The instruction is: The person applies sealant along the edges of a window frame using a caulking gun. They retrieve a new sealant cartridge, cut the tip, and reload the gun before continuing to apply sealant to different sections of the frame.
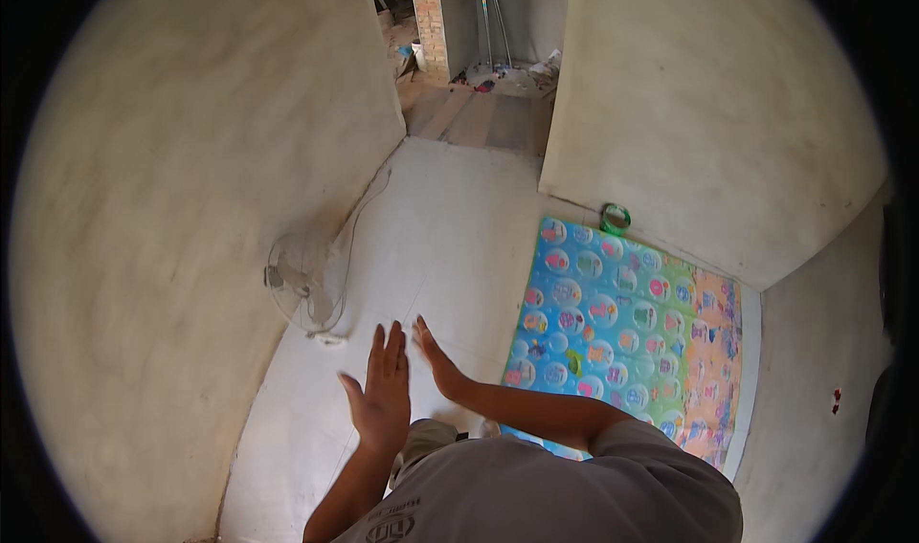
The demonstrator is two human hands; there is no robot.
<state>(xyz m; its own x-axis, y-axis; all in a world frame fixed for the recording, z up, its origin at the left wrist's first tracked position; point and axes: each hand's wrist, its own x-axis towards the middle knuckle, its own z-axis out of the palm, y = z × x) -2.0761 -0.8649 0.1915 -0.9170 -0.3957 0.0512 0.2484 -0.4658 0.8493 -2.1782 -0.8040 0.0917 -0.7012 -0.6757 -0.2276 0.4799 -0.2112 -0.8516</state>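
Note:
Both of my hands are raised in front of my body above the white floor, with nothing in them. My left hand (383, 399) shows its back, fingers stretched upward and the thumb held out to the side. Close beside it on the right is my right hand (437, 359), turned edge-on with its fingers extended. A narrow gap separates the two hands. Nearest to them on the floor is a standing fan (304, 280), to the left against the wall.
A colourful play mat (613, 332) covers the floor at the right. A green roll of tape (616, 220) lies by its far edge. The fan's cord (352, 246) runs along the left wall toward a doorway. Beyond it are boards (479, 117) and poles (495, 22).

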